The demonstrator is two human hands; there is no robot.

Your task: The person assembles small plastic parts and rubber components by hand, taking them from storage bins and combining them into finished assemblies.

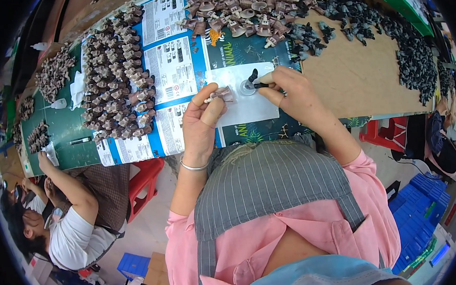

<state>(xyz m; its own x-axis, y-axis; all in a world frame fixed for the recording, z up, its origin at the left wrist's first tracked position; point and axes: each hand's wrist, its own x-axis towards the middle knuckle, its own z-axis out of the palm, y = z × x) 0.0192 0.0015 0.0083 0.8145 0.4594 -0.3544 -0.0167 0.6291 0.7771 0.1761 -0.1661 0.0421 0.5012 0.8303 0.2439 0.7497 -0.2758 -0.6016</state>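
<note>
My left hand (200, 124) pinches a small brownish-pink plastic figure part (224, 94) between thumb and fingers, over a white sheet (252, 110). Beside it my right hand (299, 95) is closed on a small black-and-grey plastic part (253, 76). That dark part is at a small clear round dish (246, 90) on the sheet; whether it dips inside or only touches the rim I cannot tell. Beyond my hands lies a heap of loose brown-pink parts (246, 8). Grey-black parts (308, 39) lie scattered to its right.
Rows of brown figures (117, 76) stand left on printed blue-and-white sheets (168, 65). Black parts (416, 68) pile up at right on brown cardboard (365, 82). A co-worker (79, 225) sits at left beside a red stool (146, 184). Blue crates (418, 214) are at lower right.
</note>
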